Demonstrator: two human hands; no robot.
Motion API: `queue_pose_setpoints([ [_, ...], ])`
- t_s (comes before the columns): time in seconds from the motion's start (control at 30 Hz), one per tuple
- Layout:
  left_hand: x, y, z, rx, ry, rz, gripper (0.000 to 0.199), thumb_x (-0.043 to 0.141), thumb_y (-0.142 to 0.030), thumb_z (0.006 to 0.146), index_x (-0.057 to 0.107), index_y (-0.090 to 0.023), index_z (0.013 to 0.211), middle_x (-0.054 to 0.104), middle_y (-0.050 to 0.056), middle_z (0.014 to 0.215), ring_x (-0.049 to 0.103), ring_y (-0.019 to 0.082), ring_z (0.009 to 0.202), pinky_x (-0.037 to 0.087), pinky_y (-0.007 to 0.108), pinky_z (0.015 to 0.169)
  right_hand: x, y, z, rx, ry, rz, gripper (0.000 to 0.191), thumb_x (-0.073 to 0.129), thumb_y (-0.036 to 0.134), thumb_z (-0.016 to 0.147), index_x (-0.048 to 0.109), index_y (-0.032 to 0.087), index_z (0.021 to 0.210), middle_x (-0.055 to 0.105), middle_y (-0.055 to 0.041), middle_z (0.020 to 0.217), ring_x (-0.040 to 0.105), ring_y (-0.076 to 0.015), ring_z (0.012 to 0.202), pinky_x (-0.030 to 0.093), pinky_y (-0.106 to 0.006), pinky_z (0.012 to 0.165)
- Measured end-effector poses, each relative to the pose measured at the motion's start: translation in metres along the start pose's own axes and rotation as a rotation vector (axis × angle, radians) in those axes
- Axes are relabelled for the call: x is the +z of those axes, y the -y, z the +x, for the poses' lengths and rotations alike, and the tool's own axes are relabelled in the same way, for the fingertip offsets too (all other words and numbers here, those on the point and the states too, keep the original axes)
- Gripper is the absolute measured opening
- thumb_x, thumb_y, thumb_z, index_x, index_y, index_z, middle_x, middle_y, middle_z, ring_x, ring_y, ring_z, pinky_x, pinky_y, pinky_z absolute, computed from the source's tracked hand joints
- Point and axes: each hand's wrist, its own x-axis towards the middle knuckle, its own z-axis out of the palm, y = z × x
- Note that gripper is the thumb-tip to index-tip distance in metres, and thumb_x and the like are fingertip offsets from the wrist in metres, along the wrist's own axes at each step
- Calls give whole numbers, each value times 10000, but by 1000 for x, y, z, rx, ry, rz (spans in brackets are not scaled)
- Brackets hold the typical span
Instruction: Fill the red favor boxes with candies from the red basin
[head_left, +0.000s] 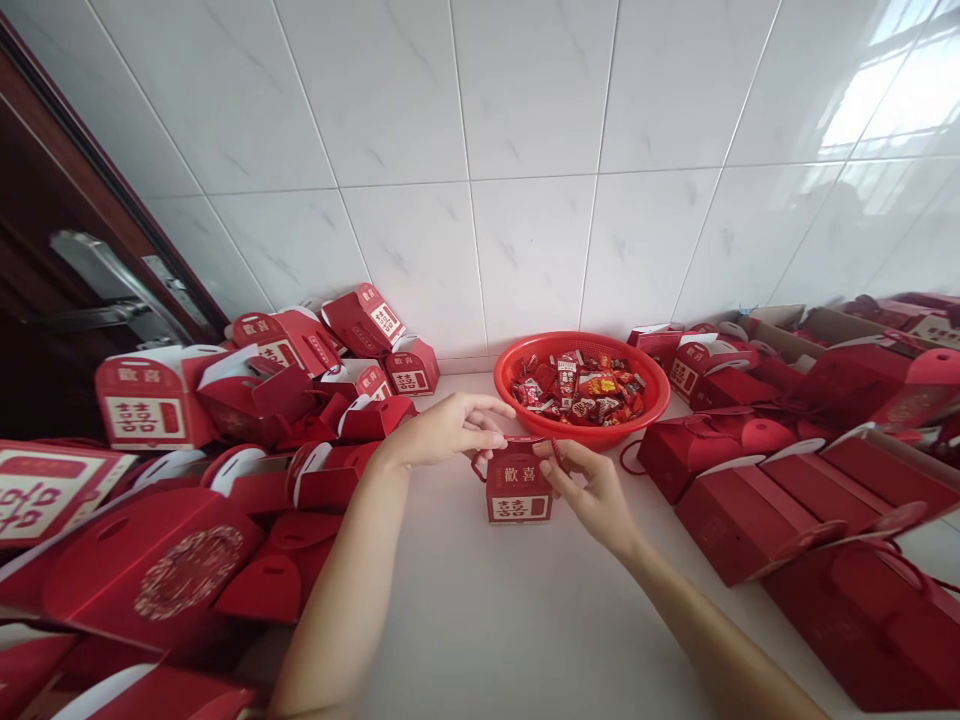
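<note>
A small red gift box [519,490] with gold and white characters on its front stands upright on the white table in front of me. Its top flaps are folded together. My left hand [454,430] is at the box's upper left, thumb and fingers closed on the top edge beside a red cord loop. On the other side, my right hand [596,490] pinches the red cord [556,452] at the box's upper right corner. Some fingertips are hidden behind the box top.
Behind the box, a red plastic basket [656,405] holds wrapped candies [589,385]. Open red boxes [187,560] crowd the left side. More red boxes with cords [757,510] line the right. A tiled wall [532,240] rises behind; a door handle [112,270] is at left.
</note>
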Motion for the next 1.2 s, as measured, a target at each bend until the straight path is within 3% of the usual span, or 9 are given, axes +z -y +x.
queue_pose_setpoints([
  [0.07,-3,-2,-2,27,-34,-58,516,714,-301,778,587,-122,1245,634,-26,667,589,124,621,519,343,758,-4,9,10,57,10,103,353,654,492,825,708,152,902,690,-62,777,575,-167,650,483,-279,573],
  [0.17,-6,-3,-3,59,-76,-145,536,720,-352,799,575,-130,1265,692,20,797,622,129,665,534,353,773,-10,30,26,117,34,203,349,700,498,770,690,151,806,699,-59,752,582,-161,631,489,-280,578],
  [0.4,3,-11,-10,134,-99,-264,648,746,-432,795,554,-155,1349,663,151,1229,645,277,1116,533,431,946,-13,70,51,142,214,109,282,694,427,772,650,160,693,690,-40,701,635,-175,697,523,-302,699],
  [0.6,12,-18,-18,223,-117,-254,567,717,-408,825,584,-181,1328,587,145,1396,547,304,1289,529,407,984,-9,74,55,117,205,78,290,685,438,782,627,164,703,661,-24,711,654,-187,732,515,-304,697],
  [0.77,18,-20,-26,259,-60,-144,616,672,-393,871,497,-220,1436,455,103,1543,389,294,1442,450,391,1100,-6,69,58,108,164,61,317,697,452,767,607,160,685,639,-12,666,614,-161,669,467,-262,609],
  [0.9,23,-20,-28,268,-58,-31,658,654,-380,884,431,-238,1486,382,80,1591,358,275,1463,379,400,1165,-3,65,60,70,144,3,235,671,384,766,658,150,750,658,-26,685,598,-164,662,453,-267,597],
  [1.0,24,-20,-26,258,-114,27,615,643,-380,881,469,-234,1452,455,83,1544,433,272,1414,415,393,1135,-3,65,60,58,121,-23,205,649,353,763,642,157,702,625,-16,629,575,-159,632,434,-261,570],
  [1.1,25,-18,-21,235,-220,108,542,662,-407,857,547,-233,1358,570,80,1427,569,253,1270,470,375,1071,-6,68,59,51,97,-34,251,636,365,768,563,174,624,556,5,577,522,-138,586,387,-242,524],
  [1.2,27,-11,-15,196,-371,282,582,712,-464,801,551,-266,1324,579,64,1386,582,269,1219,480,383,1030,-7,74,58,48,70,-30,296,627,363,767,475,192,579,488,27,558,462,-114,557,347,-235,514],
])
